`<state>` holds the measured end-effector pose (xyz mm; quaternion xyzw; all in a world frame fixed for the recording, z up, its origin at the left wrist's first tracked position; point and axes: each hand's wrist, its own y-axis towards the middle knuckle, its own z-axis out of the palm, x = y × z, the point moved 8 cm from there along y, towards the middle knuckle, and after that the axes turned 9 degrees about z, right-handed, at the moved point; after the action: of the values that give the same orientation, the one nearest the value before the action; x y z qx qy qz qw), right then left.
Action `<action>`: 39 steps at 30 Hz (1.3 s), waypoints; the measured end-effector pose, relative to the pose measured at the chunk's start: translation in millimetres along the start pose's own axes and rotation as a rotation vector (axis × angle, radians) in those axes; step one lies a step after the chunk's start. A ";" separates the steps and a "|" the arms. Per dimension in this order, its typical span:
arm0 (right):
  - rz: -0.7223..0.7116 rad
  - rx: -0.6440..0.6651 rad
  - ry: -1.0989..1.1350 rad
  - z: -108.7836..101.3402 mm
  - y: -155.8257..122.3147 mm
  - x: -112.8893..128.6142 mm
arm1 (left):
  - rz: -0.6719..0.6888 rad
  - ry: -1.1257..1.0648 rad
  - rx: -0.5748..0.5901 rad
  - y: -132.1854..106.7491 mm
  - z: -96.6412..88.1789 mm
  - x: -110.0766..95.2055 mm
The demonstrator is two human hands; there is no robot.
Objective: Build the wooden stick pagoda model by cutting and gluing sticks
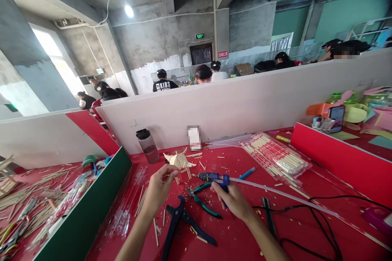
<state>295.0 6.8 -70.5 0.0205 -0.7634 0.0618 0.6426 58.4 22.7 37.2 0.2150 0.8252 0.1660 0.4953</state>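
My left hand (163, 180) pinches a small model built of pale wooden sticks (180, 160), holding it just above the red table. Wrapped round the handle of a blue glue gun (218, 178) is my right hand (232, 200). The gun's nozzle points left, close to the model's lower sticks; whether it touches them I cannot tell. A long translucent glue stick (284, 196) runs out of the gun's back end to the right. Below the hands lie green-handled pliers (204, 206) and a dark blue cutter (183, 220) with its handles spread.
A dark-lidded bottle (147, 146) stands by the white partition (232, 110). Bundled sticks in plastic (275, 157) lie at the right, with a black cable (318, 216) nearer me. Green (88, 208) and red (343, 155) dividers flank the table. Other people sit beyond the partition.
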 end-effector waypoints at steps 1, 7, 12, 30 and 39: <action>0.012 -0.019 0.027 -1.8 1.1 -1.6 | 0.009 -0.001 -0.003 4.0 1.2 -0.4; 0.044 -0.160 0.068 -15.9 2.1 -5.7 | 0.084 0.038 0.029 29.6 14.5 -6.4; 0.062 -0.200 0.066 -21.2 2.9 -9.8 | 0.161 0.184 0.123 42.3 31.8 -6.0; 0.090 -0.198 0.116 -21.3 0.5 -10.5 | 0.221 0.254 0.136 37.5 25.6 -4.7; 0.087 -0.207 0.117 -24.4 -4.3 -4.1 | 0.240 0.292 0.153 35.3 29.0 -1.9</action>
<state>320.1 5.3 -70.2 -0.0828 -0.7269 0.0114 0.6816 91.7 53.6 42.6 0.3223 0.8669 0.1902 0.3292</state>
